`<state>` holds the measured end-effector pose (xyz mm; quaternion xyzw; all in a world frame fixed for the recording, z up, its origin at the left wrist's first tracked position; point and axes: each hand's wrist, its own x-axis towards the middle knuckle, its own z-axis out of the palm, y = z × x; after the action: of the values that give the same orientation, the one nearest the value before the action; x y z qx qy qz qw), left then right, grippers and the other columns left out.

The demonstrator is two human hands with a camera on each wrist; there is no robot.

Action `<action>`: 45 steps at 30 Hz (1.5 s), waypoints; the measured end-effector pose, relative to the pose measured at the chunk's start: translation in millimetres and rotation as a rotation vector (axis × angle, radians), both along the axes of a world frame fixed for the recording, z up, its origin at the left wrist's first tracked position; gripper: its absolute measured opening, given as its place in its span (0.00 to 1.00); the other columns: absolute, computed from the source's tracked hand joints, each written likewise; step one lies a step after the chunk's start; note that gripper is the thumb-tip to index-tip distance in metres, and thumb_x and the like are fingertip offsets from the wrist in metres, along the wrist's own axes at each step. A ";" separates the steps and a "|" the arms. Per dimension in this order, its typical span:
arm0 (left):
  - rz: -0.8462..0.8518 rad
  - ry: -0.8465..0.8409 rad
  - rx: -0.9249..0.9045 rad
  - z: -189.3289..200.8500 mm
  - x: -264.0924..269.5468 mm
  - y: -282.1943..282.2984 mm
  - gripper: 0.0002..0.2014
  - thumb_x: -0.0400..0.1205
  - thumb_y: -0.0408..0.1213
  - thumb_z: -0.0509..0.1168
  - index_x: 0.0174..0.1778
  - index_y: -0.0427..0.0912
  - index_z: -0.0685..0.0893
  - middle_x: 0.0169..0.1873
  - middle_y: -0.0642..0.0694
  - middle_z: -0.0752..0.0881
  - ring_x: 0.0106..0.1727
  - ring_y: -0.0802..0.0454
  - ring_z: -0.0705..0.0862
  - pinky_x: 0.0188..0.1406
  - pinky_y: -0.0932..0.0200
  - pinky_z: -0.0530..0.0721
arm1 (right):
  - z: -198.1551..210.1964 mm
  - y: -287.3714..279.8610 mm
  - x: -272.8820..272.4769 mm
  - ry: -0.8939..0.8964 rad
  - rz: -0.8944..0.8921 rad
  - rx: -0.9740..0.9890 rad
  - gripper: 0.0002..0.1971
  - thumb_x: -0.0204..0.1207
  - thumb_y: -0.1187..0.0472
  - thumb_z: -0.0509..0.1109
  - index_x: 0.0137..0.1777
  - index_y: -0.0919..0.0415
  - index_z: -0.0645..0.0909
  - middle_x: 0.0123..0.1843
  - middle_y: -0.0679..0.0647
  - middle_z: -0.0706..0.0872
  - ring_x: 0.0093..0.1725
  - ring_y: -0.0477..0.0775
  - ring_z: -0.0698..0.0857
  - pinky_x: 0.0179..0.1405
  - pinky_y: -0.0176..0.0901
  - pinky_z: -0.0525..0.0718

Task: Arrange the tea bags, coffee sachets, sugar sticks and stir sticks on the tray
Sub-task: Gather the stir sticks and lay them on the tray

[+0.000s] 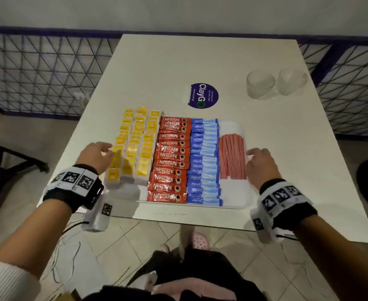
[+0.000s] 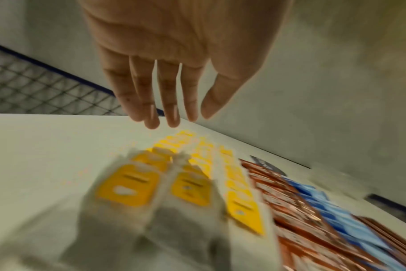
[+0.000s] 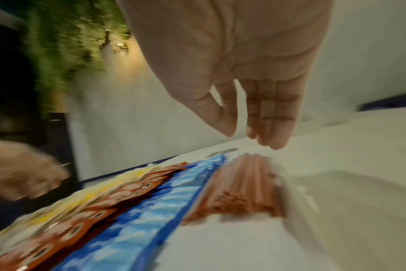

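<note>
Left hand point(image 1: 96, 156) released, fingers point(image 2: 151, 102) straight, tea bags point(image 1: 135, 146) just beside fingertips. Right hand point(image 1: 262, 164) released too, stir sticks point(image 1: 232, 157) just beside fingertips, on tray point(image 1: 235, 192).

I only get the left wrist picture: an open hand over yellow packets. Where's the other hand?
Observer: The right hand is open, by the right rim of the tray.
Operator: What's lying nearest to it?
Observer: The stir sticks, red-striped, lie side by side in one bunch at the tray's right end.
Operator: Is anything on the table apart from the tray?
Observer: Yes, two clear glasses stand together at the far right of the table.
</note>
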<state>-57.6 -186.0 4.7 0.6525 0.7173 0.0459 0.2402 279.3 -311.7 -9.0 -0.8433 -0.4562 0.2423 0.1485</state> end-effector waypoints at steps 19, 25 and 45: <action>0.210 -0.635 -0.367 -36.6 -33.6 39.3 0.17 0.83 0.19 0.55 0.68 0.25 0.74 0.09 0.52 0.78 0.11 0.62 0.77 0.15 0.74 0.77 | -33.5 -1.6 -1.3 0.229 -0.444 -0.037 0.10 0.73 0.70 0.69 0.53 0.67 0.86 0.52 0.64 0.88 0.46 0.57 0.83 0.51 0.41 0.77; 0.272 -0.696 -0.374 -40.2 -40.3 77.0 0.17 0.82 0.16 0.53 0.67 0.22 0.73 0.11 0.54 0.81 0.14 0.64 0.79 0.18 0.74 0.78 | -32.0 30.3 0.4 0.213 -0.399 -0.033 0.12 0.74 0.68 0.68 0.56 0.65 0.86 0.57 0.63 0.87 0.56 0.61 0.84 0.58 0.43 0.78; 0.415 -0.642 -0.274 -53.5 12.2 273.3 0.18 0.82 0.16 0.52 0.67 0.24 0.74 0.08 0.53 0.77 0.09 0.64 0.74 0.11 0.75 0.71 | -40.3 249.1 75.5 0.144 -0.165 -0.211 0.17 0.79 0.64 0.63 0.66 0.64 0.80 0.70 0.59 0.79 0.68 0.61 0.77 0.70 0.45 0.73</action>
<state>-45.4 87.3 -48.8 0.4085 0.7217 0.1986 0.5224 354.8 -62.6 -49.3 -0.8692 -0.3457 0.3357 0.1109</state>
